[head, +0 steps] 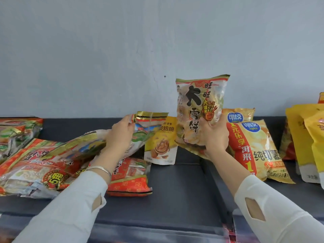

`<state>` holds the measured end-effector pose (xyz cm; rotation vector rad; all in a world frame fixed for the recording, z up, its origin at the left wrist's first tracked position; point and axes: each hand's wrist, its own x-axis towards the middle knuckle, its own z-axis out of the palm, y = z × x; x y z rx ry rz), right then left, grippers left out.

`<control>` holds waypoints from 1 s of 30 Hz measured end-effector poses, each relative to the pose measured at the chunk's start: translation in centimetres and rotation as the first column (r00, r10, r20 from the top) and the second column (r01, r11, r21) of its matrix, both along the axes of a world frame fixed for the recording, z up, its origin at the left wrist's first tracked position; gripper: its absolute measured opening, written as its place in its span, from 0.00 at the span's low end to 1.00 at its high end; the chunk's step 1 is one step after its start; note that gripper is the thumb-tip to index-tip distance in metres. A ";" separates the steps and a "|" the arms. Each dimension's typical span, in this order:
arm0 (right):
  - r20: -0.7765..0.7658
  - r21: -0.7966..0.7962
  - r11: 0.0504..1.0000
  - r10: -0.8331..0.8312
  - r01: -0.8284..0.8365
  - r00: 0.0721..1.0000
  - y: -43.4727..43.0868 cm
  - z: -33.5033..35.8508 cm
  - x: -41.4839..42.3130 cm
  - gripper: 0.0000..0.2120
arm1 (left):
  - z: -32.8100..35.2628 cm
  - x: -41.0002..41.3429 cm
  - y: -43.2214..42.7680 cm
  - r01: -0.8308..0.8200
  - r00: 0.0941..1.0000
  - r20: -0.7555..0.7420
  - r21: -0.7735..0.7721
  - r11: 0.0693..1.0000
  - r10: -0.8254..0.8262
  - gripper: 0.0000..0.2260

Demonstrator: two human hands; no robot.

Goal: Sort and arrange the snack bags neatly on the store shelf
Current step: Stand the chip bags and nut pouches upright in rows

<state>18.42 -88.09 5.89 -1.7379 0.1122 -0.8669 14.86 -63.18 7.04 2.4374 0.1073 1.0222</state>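
Two bags are in hand: your right hand (214,135) grips the rice cracker bag (199,109) upright above the shelf (175,181); your left hand (121,132) clasps the gold-topped bag (140,132) lying over the left pile. Stand each bag with like bags, labels forward.

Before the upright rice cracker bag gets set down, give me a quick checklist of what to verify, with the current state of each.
1. Right hand has a firm hold on the rice cracker bag: ok, fingers wrap its lower part.
2. Bag upright with label facing out: ok, tilted only slightly.
3. Left hand controls the second bag: ok, it grips near the gold top edge.
4. Bare shelf in front for set-down: ok, dark surface open between the piles.
5. Walnut pouch clear of the path: not ok, it stands right beside the held bag.
6. Matching bags grouped: not ok, the left pile lies overlapped and skewed.
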 end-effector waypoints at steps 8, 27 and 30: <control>-0.078 0.337 0.830 0.495 -0.444 0.866 3.0 -3.9 3.0 0.19 | -1.5 -0.3 0.3 -0.065 0.964 0.256 -0.028 0.997 0.070 0.15; -0.191 -0.262 0.745 0.583 -0.613 0.790 10.7 -3.7 0.5 0.26 | -3.0 0.4 -1.8 0.171 0.935 0.325 -0.071 0.983 -0.140 0.18; -0.254 0.017 0.463 0.859 -0.886 0.444 12.6 -4.3 -0.8 0.44 | -2.6 -0.1 -1.6 0.351 0.911 0.287 -0.157 0.923 -0.297 0.20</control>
